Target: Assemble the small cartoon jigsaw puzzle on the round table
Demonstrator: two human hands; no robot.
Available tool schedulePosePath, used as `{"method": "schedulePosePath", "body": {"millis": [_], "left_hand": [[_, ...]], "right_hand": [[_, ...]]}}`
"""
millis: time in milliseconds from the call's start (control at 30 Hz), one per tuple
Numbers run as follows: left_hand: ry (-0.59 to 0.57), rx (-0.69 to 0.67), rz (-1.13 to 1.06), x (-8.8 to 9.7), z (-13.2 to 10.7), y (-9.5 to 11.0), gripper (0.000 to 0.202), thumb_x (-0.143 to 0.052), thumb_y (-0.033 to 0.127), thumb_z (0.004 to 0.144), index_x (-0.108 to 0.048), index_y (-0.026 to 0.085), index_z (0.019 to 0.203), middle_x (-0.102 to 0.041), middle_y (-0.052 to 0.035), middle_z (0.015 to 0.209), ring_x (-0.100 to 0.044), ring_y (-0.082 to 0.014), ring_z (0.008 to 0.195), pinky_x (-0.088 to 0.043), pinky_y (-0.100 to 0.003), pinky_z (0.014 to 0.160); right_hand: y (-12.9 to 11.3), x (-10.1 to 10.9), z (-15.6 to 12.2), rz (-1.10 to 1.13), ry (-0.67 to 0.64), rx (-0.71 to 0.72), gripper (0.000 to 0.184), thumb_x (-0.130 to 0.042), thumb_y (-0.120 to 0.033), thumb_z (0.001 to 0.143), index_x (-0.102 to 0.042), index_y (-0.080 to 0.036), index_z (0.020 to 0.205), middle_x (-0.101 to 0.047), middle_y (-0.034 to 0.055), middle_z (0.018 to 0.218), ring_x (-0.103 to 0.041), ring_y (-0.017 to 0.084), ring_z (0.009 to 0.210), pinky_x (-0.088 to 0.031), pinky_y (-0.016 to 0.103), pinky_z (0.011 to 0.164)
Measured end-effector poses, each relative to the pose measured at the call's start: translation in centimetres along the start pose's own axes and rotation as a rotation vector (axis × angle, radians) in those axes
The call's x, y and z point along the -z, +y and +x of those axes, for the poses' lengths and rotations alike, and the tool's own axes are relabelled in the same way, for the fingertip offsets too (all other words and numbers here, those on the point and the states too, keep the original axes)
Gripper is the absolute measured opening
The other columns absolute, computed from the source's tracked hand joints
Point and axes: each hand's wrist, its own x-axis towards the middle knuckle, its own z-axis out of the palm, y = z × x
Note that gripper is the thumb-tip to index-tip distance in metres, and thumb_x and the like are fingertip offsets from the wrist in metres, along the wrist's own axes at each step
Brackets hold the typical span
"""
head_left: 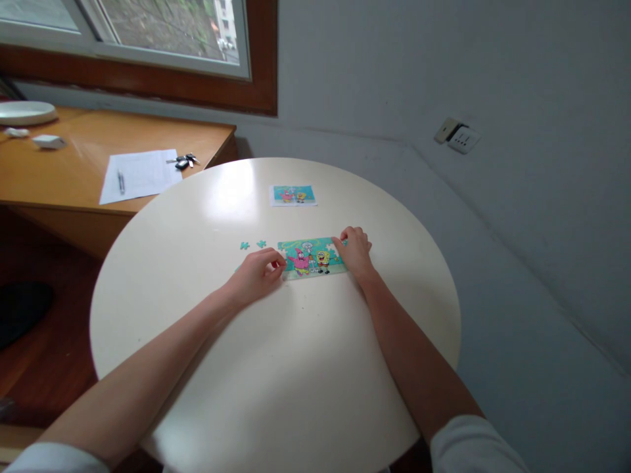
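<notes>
A partly assembled jigsaw puzzle (308, 259) with cartoon figures on a teal background lies flat on the round white table (296, 355). My left hand (256, 274) is at its left edge, fingers curled and pinched together; whatever they hold is hidden. At the right edge, my right hand (355, 253) has its thumb on the puzzle's upper corner and its fingers bent around a small teal puzzle piece (344, 243), mostly covered. Two loose teal pieces, one (245, 246) beside another (261, 244), lie beyond my left hand. A teal bit also peeks out left of that hand.
A printed reference picture (294, 195) with the same cartoon lies farther back on the table. To the left, a wooden desk (73, 177) carries a paper sheet (140, 174), a pen and keys (185, 160). A wall with a socket (463, 139) rises at the right.
</notes>
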Motion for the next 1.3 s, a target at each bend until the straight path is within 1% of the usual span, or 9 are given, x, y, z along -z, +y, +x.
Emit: {"method": "schedulePosePath", "body": {"millis": [133,267,367,467,600,700,833,1067,1300], "left_hand": [[0.027,-0.020,-0.005,0.1,0.1,-0.1,0.017,-0.047,0.027,0.078,-0.060,0.018,0.070,-0.064,-0.0043,0.074,-0.058,-0.0140,0.067,-0.047,-0.026,0.065],[0.131,0.018,-0.021,0.7,0.2,-0.8,0.017,-0.050,0.029,0.078,-0.060,0.018,0.071,-0.065,-0.0044,0.075,-0.059,-0.0149,0.068,-0.047,-0.027,0.062],[0.245,0.101,-0.018,1.7,0.5,-1.8,0.017,-0.051,0.029,0.078,-0.061,0.017,0.074,-0.067,-0.0047,0.075,-0.060,-0.0156,0.068,-0.049,-0.029,0.066],[0.356,0.224,0.010,3.0,1.0,-3.1,0.016,-0.051,0.028,0.077,-0.062,0.016,0.073,-0.069,-0.0052,0.077,-0.062,-0.0163,0.070,-0.050,-0.031,0.071],[0.441,0.360,0.039,4.3,1.4,-4.9,0.018,-0.048,0.024,0.076,-0.064,0.016,0.074,-0.070,-0.0068,0.081,-0.062,-0.0165,0.070,-0.050,-0.030,0.069],[0.439,0.407,0.083,4.7,1.4,-5.9,0.019,-0.047,0.023,0.075,-0.065,0.016,0.075,-0.071,-0.0060,0.081,-0.062,-0.0159,0.068,-0.049,-0.029,0.068],[0.413,0.410,0.143,4.7,1.3,-6.2,0.018,-0.049,0.023,0.074,-0.066,0.018,0.076,-0.071,-0.0049,0.081,-0.060,-0.0164,0.068,-0.048,-0.029,0.069],[0.310,0.408,0.196,4.7,0.9,-6.3,0.018,-0.055,0.029,0.072,-0.068,0.018,0.080,-0.068,-0.0051,0.078,-0.057,-0.0166,0.065,-0.046,-0.030,0.068],[0.218,0.410,0.222,4.5,0.8,-7.1,0.026,-0.059,0.030,0.068,-0.072,0.018,0.087,-0.065,-0.0053,0.083,-0.056,-0.0155,0.067,-0.048,-0.029,0.071]], "right_hand": [[-0.1,0.1,-0.2,-0.010,0.009,0.010,0.010,-0.055,-0.029,0.084,-0.051,-0.020,0.081,-0.056,0.0086,0.099,-0.048,0.025,0.095,-0.034,0.036,0.079],[-0.2,0.2,-0.4,-0.002,0.023,0.003,0.008,-0.048,-0.028,0.086,-0.050,-0.020,0.085,-0.057,0.0084,0.098,-0.049,0.024,0.095,-0.033,0.036,0.080],[-0.2,0.1,-0.4,0.013,0.031,0.004,0.009,-0.046,-0.028,0.087,-0.049,-0.020,0.085,-0.058,0.0082,0.097,-0.049,0.024,0.094,-0.032,0.037,0.081],[-0.1,0.1,-0.4,0.034,0.045,0.011,0.009,-0.046,-0.029,0.086,-0.049,-0.021,0.084,-0.058,0.0083,0.096,-0.049,0.024,0.093,-0.032,0.038,0.081],[0.0,-0.1,-0.4,0.051,0.056,0.010,0.010,-0.045,-0.030,0.086,-0.050,-0.021,0.085,-0.059,0.0088,0.097,-0.049,0.025,0.094,-0.033,0.039,0.082],[0.2,-0.4,-0.3,0.069,0.078,0.009,0.012,-0.044,-0.031,0.086,-0.050,-0.021,0.084,-0.060,0.0087,0.096,-0.049,0.025,0.093,-0.033,0.039,0.082],[0.4,-0.6,-0.2,0.085,0.100,0.022,0.014,-0.042,-0.032,0.086,-0.050,-0.021,0.084,-0.060,0.0086,0.096,-0.049,0.025,0.092,-0.033,0.040,0.082],[0.4,-0.5,-0.2,0.091,0.085,0.005,0.014,-0.043,-0.032,0.085,-0.050,-0.021,0.084,-0.061,0.0087,0.097,-0.050,0.025,0.093,-0.033,0.041,0.084],[0.7,-0.7,-0.1,0.089,0.094,0.022,0.015,-0.042,-0.032,0.085,-0.052,-0.021,0.086,-0.061,0.0089,0.096,-0.050,0.025,0.093,-0.034,0.040,0.082]]}}
